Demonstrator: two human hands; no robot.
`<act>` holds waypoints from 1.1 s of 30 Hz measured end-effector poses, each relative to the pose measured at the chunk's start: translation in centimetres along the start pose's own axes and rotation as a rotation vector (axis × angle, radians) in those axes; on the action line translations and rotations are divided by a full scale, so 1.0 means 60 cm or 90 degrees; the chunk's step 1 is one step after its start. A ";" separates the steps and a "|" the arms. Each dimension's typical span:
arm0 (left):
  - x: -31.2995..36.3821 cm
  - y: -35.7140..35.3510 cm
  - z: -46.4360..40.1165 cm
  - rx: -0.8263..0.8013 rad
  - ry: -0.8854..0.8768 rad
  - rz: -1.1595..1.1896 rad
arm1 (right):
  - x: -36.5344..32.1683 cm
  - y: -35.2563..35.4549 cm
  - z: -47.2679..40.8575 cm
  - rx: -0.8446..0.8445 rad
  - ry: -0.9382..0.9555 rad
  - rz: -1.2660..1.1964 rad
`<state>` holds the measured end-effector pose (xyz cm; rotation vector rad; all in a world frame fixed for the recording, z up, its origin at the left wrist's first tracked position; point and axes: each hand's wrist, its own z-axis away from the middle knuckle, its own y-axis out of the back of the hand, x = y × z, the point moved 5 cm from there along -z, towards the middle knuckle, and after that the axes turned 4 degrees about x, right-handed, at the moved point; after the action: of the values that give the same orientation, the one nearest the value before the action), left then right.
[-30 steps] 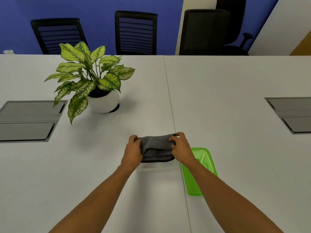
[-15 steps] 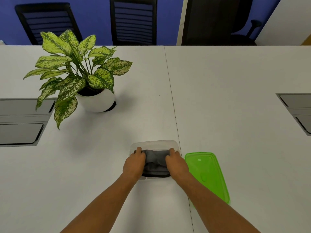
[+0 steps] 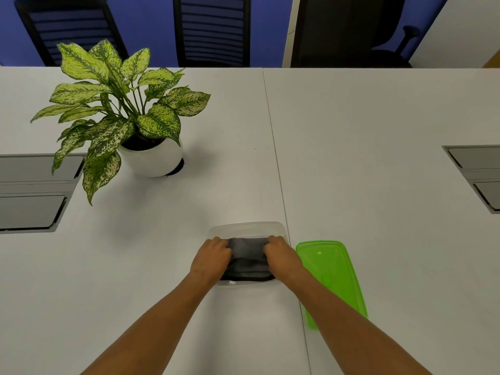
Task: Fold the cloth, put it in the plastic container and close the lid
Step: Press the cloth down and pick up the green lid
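I see both hands down in the clear plastic container [image 3: 246, 228], which sits on the white desk [image 3: 365, 131] near me, just left of the seam between the two desk panels. The folded grey cloth [image 3: 247, 258] lies inside it, filling most of the space between the walls. My left hand [image 3: 211, 259] presses on the cloth's left end with fingers curled onto the fabric, and my right hand [image 3: 282, 257] does the same on the right end; each grip is closed down on the cloth, knuckles up. The far rim of the container shows bare beyond my fingers. The green lid [image 3: 331, 269] lies flat on the desk just right of the container, apart from it, partly under my right forearm. A potted plant [image 3: 127, 109] in a round white pot stands well to the far left. Grey cable hatches [image 3: 29, 193] sit at the left and right desk edges, and black office chairs [image 3: 211, 28] line the far side.
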<state>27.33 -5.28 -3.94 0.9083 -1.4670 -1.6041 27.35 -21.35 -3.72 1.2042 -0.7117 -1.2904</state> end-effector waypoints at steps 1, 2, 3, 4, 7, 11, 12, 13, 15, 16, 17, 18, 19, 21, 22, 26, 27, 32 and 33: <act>-0.002 0.010 0.009 0.050 -0.001 0.032 | 0.004 0.010 0.008 0.041 0.002 -0.077; -0.005 0.017 0.019 0.106 0.016 0.080 | 0.008 0.024 0.019 0.105 0.006 -0.148; -0.010 0.021 0.029 0.162 0.053 0.134 | 0.016 0.038 0.033 0.192 0.000 -0.202; -0.018 0.023 0.039 0.208 0.108 0.186 | 0.030 0.051 0.049 0.293 -0.020 -0.230; -0.038 0.018 0.070 0.265 0.316 0.391 | 0.092 0.057 0.109 0.461 -0.167 -0.256; -0.042 -0.002 0.092 0.170 0.483 0.631 | 0.189 0.000 0.182 0.314 -0.479 -0.213; -0.041 -0.004 0.093 0.145 0.494 0.652 | 0.206 -0.016 0.199 0.248 -0.535 -0.199; -0.040 -0.003 0.095 0.130 0.502 0.664 | 0.218 -0.031 0.214 0.184 -0.573 -0.191; -0.041 -0.002 0.099 0.121 0.516 0.679 | 0.233 -0.056 0.235 0.092 -0.613 -0.200; -0.043 -0.002 0.101 0.123 0.522 0.686 | 0.237 -0.065 0.239 0.066 -0.619 -0.206; -0.045 -0.001 0.103 0.124 0.526 0.692 | 0.241 -0.071 0.241 0.053 -0.619 -0.206; -0.046 -0.001 0.105 0.122 0.530 0.698 | 0.243 -0.074 0.241 0.050 -0.615 -0.200; -0.048 -0.002 0.105 0.114 0.535 0.704 | 0.246 -0.075 0.241 0.054 -0.611 -0.196; -0.051 -0.006 0.104 0.088 0.547 0.726 | 0.249 -0.072 0.236 0.071 -0.603 -0.206; -0.051 -0.008 0.104 0.075 0.552 0.740 | 0.252 -0.070 0.235 0.078 -0.602 -0.223; -0.052 -0.011 0.104 0.047 0.559 0.772 | 0.248 -0.046 0.221 0.122 -0.595 -0.317; -0.052 -0.010 0.104 0.045 0.561 0.773 | 0.244 -0.034 0.217 0.141 -0.588 -0.320; -0.053 -0.010 0.106 0.034 0.575 0.803 | 0.200 0.057 0.184 0.314 -0.487 -0.284; -0.053 -0.010 0.106 0.031 0.575 0.808 | 0.184 0.076 0.177 0.367 -0.444 -0.286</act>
<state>23.05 0.43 -3.98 0.3958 -0.9892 -0.1483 21.29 -35.33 1.16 1.4188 -1.4460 -2.0050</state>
